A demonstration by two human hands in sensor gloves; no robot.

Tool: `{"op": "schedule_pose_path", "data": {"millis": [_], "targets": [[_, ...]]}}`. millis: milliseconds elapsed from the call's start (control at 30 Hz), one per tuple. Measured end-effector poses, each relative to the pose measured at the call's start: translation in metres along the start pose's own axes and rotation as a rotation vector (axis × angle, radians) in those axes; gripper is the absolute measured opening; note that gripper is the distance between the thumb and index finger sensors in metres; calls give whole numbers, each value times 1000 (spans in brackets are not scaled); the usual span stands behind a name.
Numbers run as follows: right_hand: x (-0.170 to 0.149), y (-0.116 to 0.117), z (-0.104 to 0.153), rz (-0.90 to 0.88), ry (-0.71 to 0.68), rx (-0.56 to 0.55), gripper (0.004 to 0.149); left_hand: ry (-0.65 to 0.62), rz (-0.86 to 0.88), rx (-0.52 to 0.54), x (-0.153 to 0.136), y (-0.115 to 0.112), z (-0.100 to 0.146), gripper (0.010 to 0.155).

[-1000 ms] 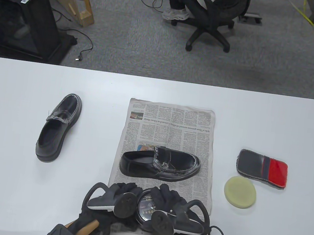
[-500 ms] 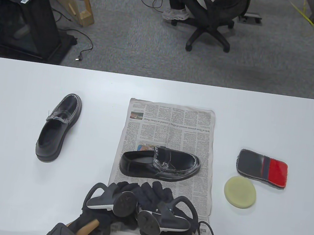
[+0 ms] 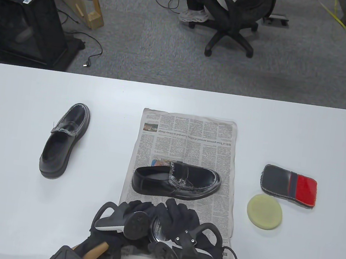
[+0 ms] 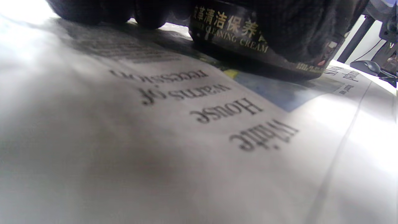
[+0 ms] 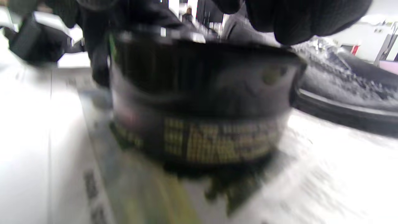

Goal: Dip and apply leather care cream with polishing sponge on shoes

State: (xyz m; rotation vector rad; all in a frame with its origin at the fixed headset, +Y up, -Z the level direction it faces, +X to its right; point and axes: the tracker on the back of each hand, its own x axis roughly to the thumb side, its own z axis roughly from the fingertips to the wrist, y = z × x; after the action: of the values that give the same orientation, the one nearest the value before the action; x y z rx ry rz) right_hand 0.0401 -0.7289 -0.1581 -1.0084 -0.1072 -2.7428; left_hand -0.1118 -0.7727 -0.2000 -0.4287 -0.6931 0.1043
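Observation:
A round black cream jar stands on the near end of the newspaper. My left hand holds the jar's left side; its label shows in the left wrist view. My right hand grips the jar's lid from above and the right; in the right wrist view its fingers curl over the ribbed lid. A black loafer lies on the newspaper just beyond the jar. A yellow round sponge lies on the table to the right.
A second black loafer lies on the white table at the left. A grey and red cloth lies just behind the sponge. Beyond the table's far edge is carpet with an office chair.
My right hand has turned on the lid: its tracker swung left over the jar, then back toward the near right. The left hand and the jar stay in place.

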Motion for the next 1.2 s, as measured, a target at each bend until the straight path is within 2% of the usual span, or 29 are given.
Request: {"op": "schedule_pose_path", "data": {"millis": [33, 100, 167, 233, 333, 400, 433, 467, 500, 567, 600, 633, 700, 767, 867, 900, 967, 1000, 1100, 1200], "targets": [[3, 2, -1, 10, 5, 20, 102, 1, 0, -1, 0, 0, 0, 108], [10, 4, -5, 93, -10, -24, 99, 2, 0, -2, 0, 0, 0, 108], [11, 4, -6, 53, -28, -28, 95, 3, -1, -3, 0, 0, 0, 109], [10, 2, -5, -28, -64, -7, 90, 3, -2, -3, 0, 0, 0, 109], [7, 0, -3, -136, -104, -47, 79, 2, -3, -5, 0, 0, 0, 109], [1, -4, -1, -275, -133, -64, 69, 1, 1, -5, 0, 0, 0, 108], [-1, -5, -1, -330, -138, -64, 69, 1, 1, -5, 0, -1, 0, 108], [-1, -5, 1, -371, -133, -54, 78, 1, 1, -6, 0, -1, 0, 108], [-1, -6, 2, -340, -108, -57, 94, 1, 2, -5, 0, -1, 0, 108], [-1, -8, 4, -150, -30, -72, 106, 0, 2, -5, 0, -1, 0, 108], [-1, -7, 3, -64, -2, -36, 109, 0, 3, -6, 0, -1, 0, 108], [0, -4, 2, -33, -3, 32, 111, -1, 2, -6, 0, -1, 0, 108], [3, 3, -2, -82, -20, 122, 110, -1, 2, -6, 0, -1, 0, 108], [3, 1, -3, -10, -16, 86, 101, 1, 3, -5, 0, -1, -1, 108], [-4, -4, -1, -197, -70, 92, 88, 1, 2, -5, 0, -1, 0, 108], [-6, -4, -2, -234, -72, 94, 88, 1, 2, -5, 0, -1, -1, 108], [-9, -1, -4, -243, -40, 101, 105, 1, 3, -5, 0, -1, -1, 108], [-8, 2, -8, -194, -6, 114, 113, 2, 3, -5, 0, -1, -1, 108], [-6, 7, -14, -164, 5, 181, 118, 3, 3, -4, 0, -1, -1, 108], [-3, 7, -18, -139, 2, 175, 118, 4, 2, -4, 0, -1, -1, 108]]}}
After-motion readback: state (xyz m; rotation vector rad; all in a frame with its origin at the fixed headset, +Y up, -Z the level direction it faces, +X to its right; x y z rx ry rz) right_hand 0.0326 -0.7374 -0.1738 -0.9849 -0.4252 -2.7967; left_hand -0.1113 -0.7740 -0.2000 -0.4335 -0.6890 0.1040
